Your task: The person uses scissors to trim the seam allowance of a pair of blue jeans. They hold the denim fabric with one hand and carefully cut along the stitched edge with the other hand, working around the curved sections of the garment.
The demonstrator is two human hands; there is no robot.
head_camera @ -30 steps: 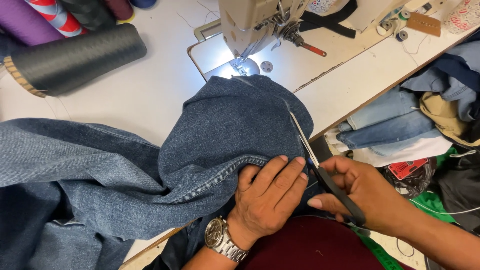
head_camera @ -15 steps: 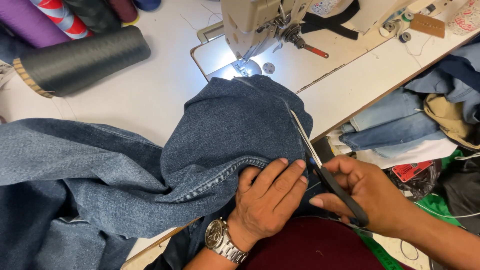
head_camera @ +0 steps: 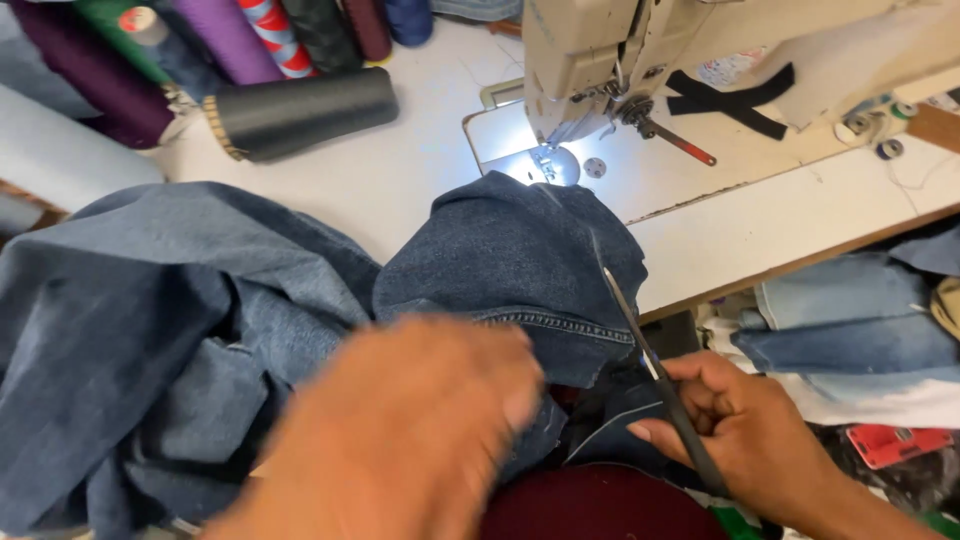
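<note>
A pair of blue denim jeans lies bunched on the white sewing table, one folded end reaching the sewing machine's needle plate. My right hand grips black-handled scissors whose blades point up along the denim's right edge. My left hand is blurred in motion over the denim near the stitched hem, fingers spread, holding nothing that I can see.
A cream sewing machine stands at the back with a lit needle plate. Several large thread cones lie at the back left. Folded denim pieces are stacked at the right below the table edge. Maroon cloth covers my lap.
My left hand has lifted off the hem and moved left and towards me, now blurred. The scissors stay in my right hand along the denim edge. The view has shifted slightly.
</note>
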